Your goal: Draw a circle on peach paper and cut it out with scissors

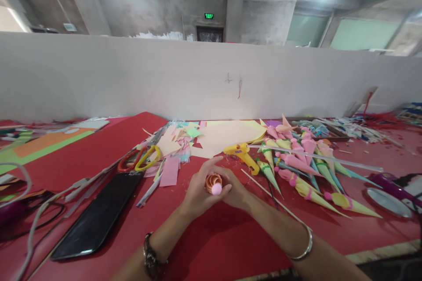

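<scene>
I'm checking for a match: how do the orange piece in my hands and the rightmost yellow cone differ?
The orange piece shows rounded coils; the yellow cone tapers to a point. The orange piece is held; the yellow cone lies down. Each shows a pink ball.

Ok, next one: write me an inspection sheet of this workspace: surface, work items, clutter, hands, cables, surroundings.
Surface: red tabletop, heavily covered beyond the hands.
Work items: orange coiled piece with pink ball, held; paper cones piled right; yellow glue gun lying beyond the hands.
Clutter: paper scraps, red and yellow scissor handles, black phone.
Hands: left hand curled around the piece; right hand close against it, grip partly hidden.
Cables: white cable at left.
Surroundings: white partition, lit exit sign beyond.
</scene>
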Action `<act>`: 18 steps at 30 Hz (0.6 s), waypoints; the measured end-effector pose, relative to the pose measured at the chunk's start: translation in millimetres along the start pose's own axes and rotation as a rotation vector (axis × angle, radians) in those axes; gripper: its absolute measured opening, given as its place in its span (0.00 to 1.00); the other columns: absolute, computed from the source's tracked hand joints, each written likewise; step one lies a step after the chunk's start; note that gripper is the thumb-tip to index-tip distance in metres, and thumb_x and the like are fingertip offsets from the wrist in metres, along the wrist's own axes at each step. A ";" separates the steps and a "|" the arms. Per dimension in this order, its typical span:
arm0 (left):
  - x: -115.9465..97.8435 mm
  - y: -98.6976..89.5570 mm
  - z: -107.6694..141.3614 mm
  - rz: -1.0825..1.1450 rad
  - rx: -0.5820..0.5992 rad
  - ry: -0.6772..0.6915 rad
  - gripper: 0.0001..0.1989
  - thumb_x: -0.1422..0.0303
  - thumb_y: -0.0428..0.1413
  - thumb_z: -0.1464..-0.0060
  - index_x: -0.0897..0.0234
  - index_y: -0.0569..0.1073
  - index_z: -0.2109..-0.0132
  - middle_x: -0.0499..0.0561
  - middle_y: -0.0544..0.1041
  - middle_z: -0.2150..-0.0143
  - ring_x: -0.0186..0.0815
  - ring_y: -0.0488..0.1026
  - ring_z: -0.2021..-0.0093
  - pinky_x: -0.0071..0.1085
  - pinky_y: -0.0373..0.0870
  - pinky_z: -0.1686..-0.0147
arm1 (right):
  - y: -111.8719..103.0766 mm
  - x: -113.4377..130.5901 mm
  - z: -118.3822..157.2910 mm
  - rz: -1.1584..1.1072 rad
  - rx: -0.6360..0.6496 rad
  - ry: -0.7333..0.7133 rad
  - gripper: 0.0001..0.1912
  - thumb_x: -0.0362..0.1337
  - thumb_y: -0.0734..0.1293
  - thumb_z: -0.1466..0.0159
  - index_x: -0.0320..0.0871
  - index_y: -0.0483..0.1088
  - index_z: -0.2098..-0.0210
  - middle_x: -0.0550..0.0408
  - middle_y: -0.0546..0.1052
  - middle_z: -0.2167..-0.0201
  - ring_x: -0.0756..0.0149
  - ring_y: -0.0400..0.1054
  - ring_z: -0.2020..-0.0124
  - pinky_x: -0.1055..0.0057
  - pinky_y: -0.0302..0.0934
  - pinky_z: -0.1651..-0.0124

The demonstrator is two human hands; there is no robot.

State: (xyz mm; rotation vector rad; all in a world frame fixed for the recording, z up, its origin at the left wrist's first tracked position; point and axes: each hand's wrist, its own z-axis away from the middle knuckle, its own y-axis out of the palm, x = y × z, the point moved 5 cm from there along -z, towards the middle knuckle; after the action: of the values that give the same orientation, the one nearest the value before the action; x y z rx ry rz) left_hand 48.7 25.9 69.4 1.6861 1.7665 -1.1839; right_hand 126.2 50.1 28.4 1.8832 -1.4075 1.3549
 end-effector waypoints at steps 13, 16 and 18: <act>-0.7 -4.5 2.3 -0.121 -0.061 0.074 0.29 0.77 0.58 0.63 0.59 0.60 0.51 0.42 0.73 0.76 0.31 0.71 0.75 0.26 0.67 0.71 | 7.6 13.7 -5.7 -0.594 -0.027 0.164 0.12 0.44 0.67 0.52 0.41 0.64 0.79 0.60 0.63 0.80 0.72 0.57 0.78 0.73 0.55 0.72; 0.9 -8.3 3.2 -0.107 -0.118 0.082 0.28 0.76 0.57 0.62 0.59 0.59 0.51 0.42 0.73 0.76 0.30 0.71 0.75 0.27 0.67 0.69 | 9.1 5.5 -5.5 -0.574 -0.028 0.181 0.11 0.43 0.66 0.50 0.40 0.65 0.77 0.58 0.64 0.79 0.71 0.58 0.77 0.73 0.56 0.71; 3.4 -10.1 2.9 -0.066 -0.139 0.042 0.27 0.75 0.57 0.60 0.60 0.59 0.51 0.42 0.72 0.76 0.30 0.70 0.75 0.27 0.67 0.70 | 9.4 2.5 -5.3 -0.517 -0.017 0.149 0.11 0.43 0.65 0.48 0.40 0.66 0.75 0.57 0.67 0.77 0.69 0.61 0.74 0.72 0.57 0.69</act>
State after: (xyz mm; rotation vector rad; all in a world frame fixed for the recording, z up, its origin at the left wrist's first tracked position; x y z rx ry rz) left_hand 37.8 26.6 68.1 1.5952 1.8966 -1.0334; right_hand 115.5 49.3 31.0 1.9103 -0.7789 1.1841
